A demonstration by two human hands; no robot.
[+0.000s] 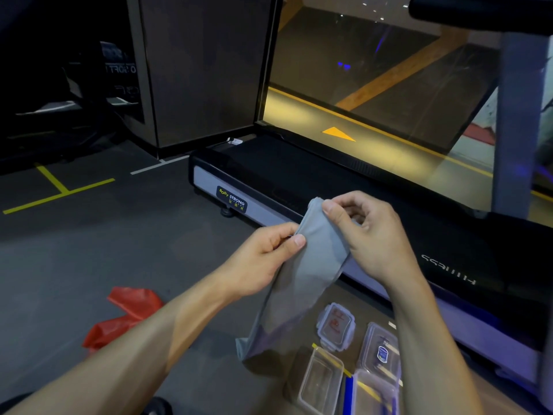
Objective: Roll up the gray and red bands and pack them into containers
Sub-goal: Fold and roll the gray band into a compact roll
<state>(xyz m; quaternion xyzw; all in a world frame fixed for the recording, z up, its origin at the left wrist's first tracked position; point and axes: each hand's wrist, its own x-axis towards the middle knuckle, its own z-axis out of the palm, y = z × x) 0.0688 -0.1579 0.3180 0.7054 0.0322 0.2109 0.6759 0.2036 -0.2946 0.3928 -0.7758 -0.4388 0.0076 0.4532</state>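
Observation:
A gray band (302,277) hangs from both my hands in the middle of the view, its lower end reaching the floor. My left hand (263,259) pinches its left edge near the top. My right hand (368,235) grips the top end with thumb and fingers. A red band (119,316) lies crumpled on the floor at the lower left, partly hidden by my left forearm. Two clear open containers (321,381) (375,393) stand on the floor at the lower right, with their two lids (336,326) (381,350) lying just behind them.
A treadmill (269,175) with a "Body Strong" label runs from the centre to the right, close behind my hands. Its upright post (514,115) rises at the right. Dark gym floor with yellow tape lines (59,190) spreads to the left. A glass wall stands behind.

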